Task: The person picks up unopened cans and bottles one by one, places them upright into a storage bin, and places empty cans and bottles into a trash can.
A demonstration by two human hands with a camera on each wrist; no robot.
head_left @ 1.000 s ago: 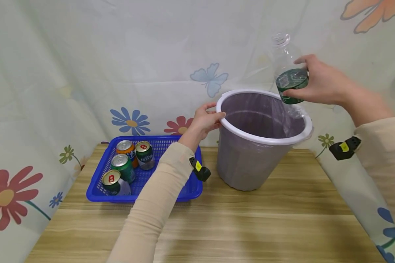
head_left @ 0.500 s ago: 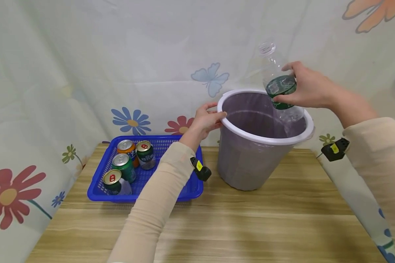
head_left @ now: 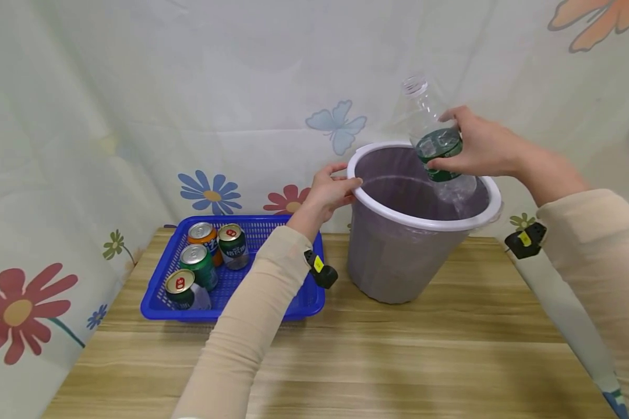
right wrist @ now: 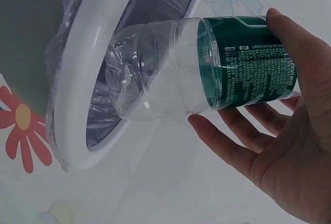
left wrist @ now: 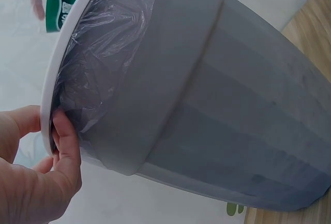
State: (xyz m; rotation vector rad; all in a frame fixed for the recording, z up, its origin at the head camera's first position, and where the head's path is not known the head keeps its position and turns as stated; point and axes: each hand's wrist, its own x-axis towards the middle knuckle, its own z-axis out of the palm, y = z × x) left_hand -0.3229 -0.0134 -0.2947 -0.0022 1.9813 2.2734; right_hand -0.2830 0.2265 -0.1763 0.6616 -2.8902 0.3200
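Observation:
My right hand (head_left: 479,145) grips a clear plastic bottle (head_left: 424,113) round its green label, holding it tilted over the trash can (head_left: 398,256). In the right wrist view the bottle's clear base (right wrist: 129,74) overlaps the mouth of the can, while the fingers and thumb (right wrist: 289,32) wrap the label. The bottle's neck points up and has no cap. With its thumb and fingers, my left hand (head_left: 329,192) pinches the can's white rim (head_left: 424,222) on its left side. A thin translucent bag (left wrist: 108,43) lines the grey can and folds over its rim.
A blue plastic basket (head_left: 230,315) stands left of the can, under my left forearm. Several drink cans sit in its left part, among them an orange can (head_left: 203,234) and a green can (head_left: 199,266). A flowered curtain (head_left: 241,87) hangs behind the wooden table (head_left: 372,361).
My right hand has carried the bottle left and down, from above the can's right rim to over its opening. The left hand keeps its hold on the rim.

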